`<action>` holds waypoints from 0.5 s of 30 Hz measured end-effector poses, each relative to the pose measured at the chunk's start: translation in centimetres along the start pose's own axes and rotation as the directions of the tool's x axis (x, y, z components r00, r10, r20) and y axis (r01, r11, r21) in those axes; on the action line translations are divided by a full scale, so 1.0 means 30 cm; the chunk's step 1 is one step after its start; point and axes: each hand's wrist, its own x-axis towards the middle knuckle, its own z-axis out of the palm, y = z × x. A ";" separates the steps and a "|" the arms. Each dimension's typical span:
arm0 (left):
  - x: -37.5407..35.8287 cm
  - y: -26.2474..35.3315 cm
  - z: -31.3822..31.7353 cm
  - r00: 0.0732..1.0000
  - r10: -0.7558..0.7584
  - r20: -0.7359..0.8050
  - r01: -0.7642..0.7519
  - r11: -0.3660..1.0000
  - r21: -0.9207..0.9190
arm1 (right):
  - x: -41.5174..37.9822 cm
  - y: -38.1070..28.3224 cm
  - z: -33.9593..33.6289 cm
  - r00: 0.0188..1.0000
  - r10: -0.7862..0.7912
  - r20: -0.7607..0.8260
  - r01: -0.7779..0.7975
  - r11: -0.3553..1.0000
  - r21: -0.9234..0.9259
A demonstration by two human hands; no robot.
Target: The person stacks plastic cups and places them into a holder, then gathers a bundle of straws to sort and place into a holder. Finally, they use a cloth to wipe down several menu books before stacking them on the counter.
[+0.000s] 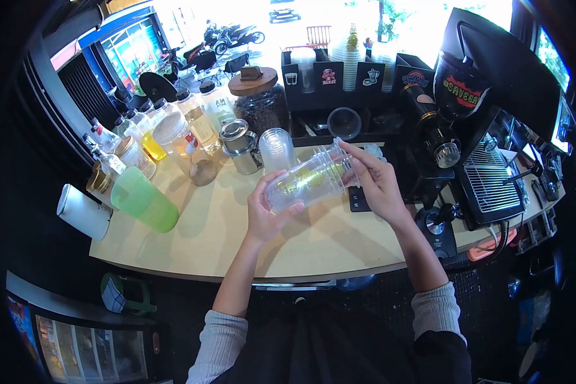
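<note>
A short stack of clear plastic cups (307, 181) with yellow-green print lies tilted on its side between my two hands, above the counter. My left hand (267, 210) is wrapped round the left end of the stack. At the right end, where several rims sit close together, the fingers of my right hand (376, 184) grip the cup edges. Just behind the stack, a pile of clear lids or small cups (276, 148) stands on the wooden counter (224, 246).
Bottles (201, 128), a green tumbler (144, 200), a metal pitcher (242, 150) and a wood-lidded jar (259, 105) stand to the left and back. A black cup holder (329, 105) lines the back. On the right are a grinder (457, 89) and an espresso machine's drip tray (491, 176).
</note>
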 end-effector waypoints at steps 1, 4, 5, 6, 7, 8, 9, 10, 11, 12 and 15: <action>0.001 -0.005 -0.001 1.000 0.002 0.002 -0.002 1.000 -0.001 | -0.002 0.000 0.009 1.000 -0.001 -0.002 0.001 1.000 -0.002; 0.001 -0.016 -0.001 1.000 0.008 0.001 -0.008 1.000 0.002 | -0.006 0.009 0.029 0.999 0.013 -0.048 -0.011 0.999 0.046; 0.002 -0.011 0.003 1.000 0.005 0.000 -0.005 1.000 0.009 | -0.006 0.012 0.029 0.999 -0.001 -0.049 0.002 1.000 0.009; 0.002 -0.007 0.005 1.000 0.002 -0.001 -0.002 1.000 0.016 | -0.006 0.017 0.030 0.999 -0.015 -0.049 0.013 1.000 -0.027; 0.003 -0.004 0.005 1.000 0.002 0.000 -0.002 1.000 0.016 | -0.005 0.028 0.031 0.999 -0.014 -0.050 0.013 1.000 -0.026; 0.005 -0.001 0.004 1.000 0.011 0.010 -0.011 0.999 0.039 | -0.003 0.041 0.033 0.998 -0.043 -0.050 0.042 0.999 -0.034; 0.009 0.001 0.004 1.000 0.021 0.020 -0.022 0.998 0.061 | 0.000 0.047 0.033 0.996 -0.074 -0.051 0.072 0.996 -0.043; 0.013 -0.001 0.003 1.000 0.022 0.019 -0.023 0.998 0.061 | 0.000 0.040 0.036 0.996 -0.075 -0.050 0.073 0.996 -0.044; 0.015 -0.002 0.003 1.000 0.023 0.021 -0.024 0.998 0.054 | -0.003 0.029 0.042 0.998 -0.035 -0.046 0.035 0.999 0.004; 0.016 -0.004 0.001 0.999 0.024 0.023 -0.025 0.999 0.047 | -0.004 0.023 0.046 0.999 0.006 -0.041 -0.004 0.999 0.052; 0.016 -0.004 -0.003 1.000 0.000 0.025 -0.001 1.000 0.027 | -0.004 0.035 0.051 0.999 -0.015 -0.030 0.016 0.999 0.041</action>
